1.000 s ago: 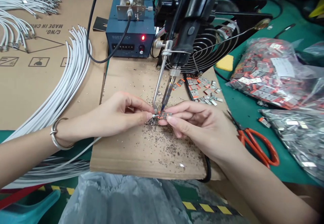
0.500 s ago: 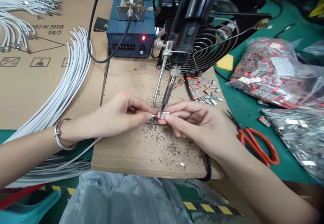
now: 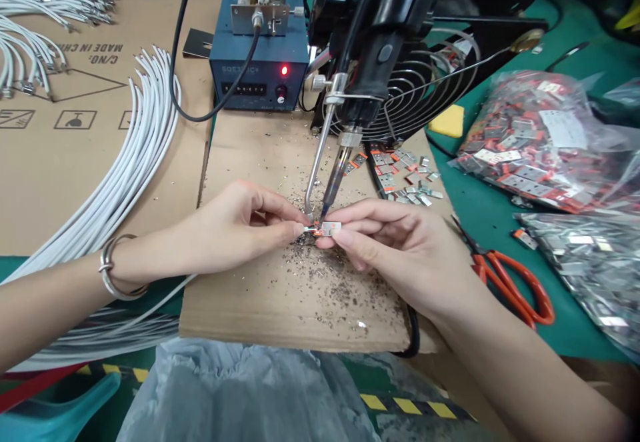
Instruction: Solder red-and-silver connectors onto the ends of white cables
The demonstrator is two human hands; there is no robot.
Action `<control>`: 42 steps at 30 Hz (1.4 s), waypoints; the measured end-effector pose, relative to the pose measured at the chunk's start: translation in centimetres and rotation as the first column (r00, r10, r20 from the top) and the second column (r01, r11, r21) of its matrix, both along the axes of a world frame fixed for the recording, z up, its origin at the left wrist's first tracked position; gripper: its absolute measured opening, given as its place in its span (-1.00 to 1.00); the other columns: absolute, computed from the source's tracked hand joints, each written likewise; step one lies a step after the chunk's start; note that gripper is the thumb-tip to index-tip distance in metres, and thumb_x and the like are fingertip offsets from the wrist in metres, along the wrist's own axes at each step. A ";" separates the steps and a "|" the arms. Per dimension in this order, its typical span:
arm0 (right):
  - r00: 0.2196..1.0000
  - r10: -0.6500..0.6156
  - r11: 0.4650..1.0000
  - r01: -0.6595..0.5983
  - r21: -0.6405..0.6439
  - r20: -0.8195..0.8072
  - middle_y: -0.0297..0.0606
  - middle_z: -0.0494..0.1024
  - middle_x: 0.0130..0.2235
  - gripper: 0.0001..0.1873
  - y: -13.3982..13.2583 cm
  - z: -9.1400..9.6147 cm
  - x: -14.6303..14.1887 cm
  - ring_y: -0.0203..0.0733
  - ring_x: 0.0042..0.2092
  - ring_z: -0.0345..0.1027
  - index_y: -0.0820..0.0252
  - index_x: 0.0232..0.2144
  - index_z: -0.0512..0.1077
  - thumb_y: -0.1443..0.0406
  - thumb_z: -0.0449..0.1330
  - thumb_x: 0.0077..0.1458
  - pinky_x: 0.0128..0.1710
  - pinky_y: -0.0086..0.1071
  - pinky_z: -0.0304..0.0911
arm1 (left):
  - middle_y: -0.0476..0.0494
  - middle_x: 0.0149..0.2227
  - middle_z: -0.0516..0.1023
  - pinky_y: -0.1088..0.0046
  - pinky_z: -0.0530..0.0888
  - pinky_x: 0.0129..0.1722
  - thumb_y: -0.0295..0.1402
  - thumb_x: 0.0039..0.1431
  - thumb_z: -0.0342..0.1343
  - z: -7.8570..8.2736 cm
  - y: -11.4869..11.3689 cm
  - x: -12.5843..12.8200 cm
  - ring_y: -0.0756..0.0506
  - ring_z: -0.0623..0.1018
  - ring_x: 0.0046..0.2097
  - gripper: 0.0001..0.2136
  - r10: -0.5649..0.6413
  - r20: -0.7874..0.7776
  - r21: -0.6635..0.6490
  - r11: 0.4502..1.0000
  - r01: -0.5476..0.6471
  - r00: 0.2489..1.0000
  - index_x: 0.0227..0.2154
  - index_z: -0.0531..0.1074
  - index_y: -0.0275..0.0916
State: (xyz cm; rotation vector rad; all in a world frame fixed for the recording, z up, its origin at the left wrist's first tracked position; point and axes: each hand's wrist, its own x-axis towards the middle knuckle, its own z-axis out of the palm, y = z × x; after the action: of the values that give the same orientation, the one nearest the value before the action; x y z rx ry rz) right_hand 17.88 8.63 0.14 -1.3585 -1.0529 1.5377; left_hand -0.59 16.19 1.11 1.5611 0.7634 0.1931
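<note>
Green desk (image 3: pixel 480 215), big cardboard sheet (image 3: pixel 75 175) on its left side. A smaller cardboard board (image 3: pixel 280 295) lies in the middle, speckled with metal bits. Bundle of white cables (image 3: pixel 145 142) curves across the sheet. Two plastic bags of parts (image 3: pixel 530 142) sit at the right. Black fan (image 3: pixel 420 95) stands behind the board, with a blue soldering station (image 3: pixel 260 62) just beside it, red light on. Black soldering iron (image 3: pixel 375 49) is fixed on a mount and slants down, with a thin metal tube (image 3: pixel 315 169) alongside it.

Left hand (image 3: pixel 225 229) is closed, thumb and forefinger pinching the end of one white cable (image 3: pixel 165 299) that runs back under the wrist. Right hand (image 3: pixel 400 249) is closed too, pinching a small orange and silver connector (image 3: pixel 329 229). Connector sits above the board's middle, right under the iron tip, meeting the cable end. Fingertips of both hands are almost touching.

Orange scissors (image 3: pixel 515 282) lie on the desk, right of the right hand. Loose pile of connectors (image 3: pixel 405 175) sits near the fan. Yellow sponge (image 3: pixel 447 121) lies by the fan.
</note>
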 end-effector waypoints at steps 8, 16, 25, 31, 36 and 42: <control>1.000 -0.019 1.000 0.020 -0.022 0.021 -0.29 0.54 -0.45 -0.95 0.4 0.6 -0.3 -0.51 -0.55 0.34 0.23 -0.40 0.46 0.40 0.24 -0.01 -0.63 -0.75 0.18 | 0.01 -0.51 0.48 0.74 0.19 -0.59 -0.43 0.11 0.05 0.0 0.0 0.0 0.17 0.29 -0.52 -0.84 0.002 0.004 0.026 1.000 -0.002 1.000 -0.39 0.51 -0.39; 1.000 -0.020 1.000 0.020 -0.009 0.014 -0.27 0.54 -0.45 -0.94 0.4 0.3 -0.4 -0.49 -0.55 0.36 0.27 -0.39 0.43 0.43 0.23 -0.01 -0.64 -0.74 0.18 | -0.03 -0.44 0.53 0.76 0.28 -0.50 -0.41 0.08 0.08 -0.1 -0.1 -0.1 0.14 0.39 -0.46 -0.84 0.021 -0.019 0.042 0.999 -0.020 1.000 -0.37 0.51 -0.41; 0.999 0.024 0.999 -0.025 -0.031 -0.029 -0.27 0.55 -0.44 -0.95 0.4 0.4 -0.1 -0.54 -0.52 0.37 0.27 -0.38 0.44 0.41 0.23 0.01 -0.59 -0.82 0.18 | -0.06 -0.33 0.56 0.71 0.35 -0.41 -0.37 0.12 0.06 -0.1 -0.1 -0.1 0.10 0.47 -0.36 -0.80 0.002 -0.019 0.008 1.000 -0.002 1.000 -0.32 0.51 -0.39; 0.998 0.018 0.999 -0.020 -0.040 -0.062 -0.30 0.55 -0.40 -0.94 0.3 0.3 -0.1 -0.57 -0.51 0.37 0.25 -0.36 0.45 0.41 0.22 0.02 -0.58 -0.84 0.19 | -0.03 -0.34 0.56 0.76 0.36 -0.39 -0.39 0.11 0.07 0.0 -0.1 0.0 0.12 0.48 -0.35 -0.81 0.005 0.002 -0.019 1.000 -0.005 1.000 -0.32 0.51 -0.40; 0.995 0.029 0.999 -0.031 -0.019 -0.096 -0.31 0.55 -0.42 -0.93 0.3 0.1 0.0 -0.54 -0.46 0.41 0.27 -0.36 0.44 0.42 0.23 0.02 -0.56 -0.85 0.20 | -0.03 -0.33 0.56 0.78 0.36 -0.38 -0.38 0.10 0.08 0.1 -0.1 0.0 0.12 0.48 -0.35 -0.81 0.027 0.006 -0.044 0.999 -0.027 1.000 -0.33 0.51 -0.41; 0.998 0.013 1.000 -0.015 -0.028 -0.054 -0.29 0.55 -0.42 -0.93 0.3 0.2 -0.1 -0.52 -0.45 0.43 0.30 -0.37 0.43 0.43 0.23 0.01 -0.57 -0.85 0.21 | -0.03 -0.36 0.56 0.74 0.36 -0.42 -0.37 0.10 0.08 0.0 -0.2 -0.1 0.10 0.47 -0.38 -0.81 0.035 -0.030 -0.017 0.999 -0.036 0.999 -0.34 0.51 -0.40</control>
State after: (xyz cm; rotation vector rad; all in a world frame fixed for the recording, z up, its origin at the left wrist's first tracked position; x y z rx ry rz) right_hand 17.78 8.95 0.33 -1.3236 -1.0127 1.5964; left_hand -0.69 15.98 1.07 1.5370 0.8143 0.1892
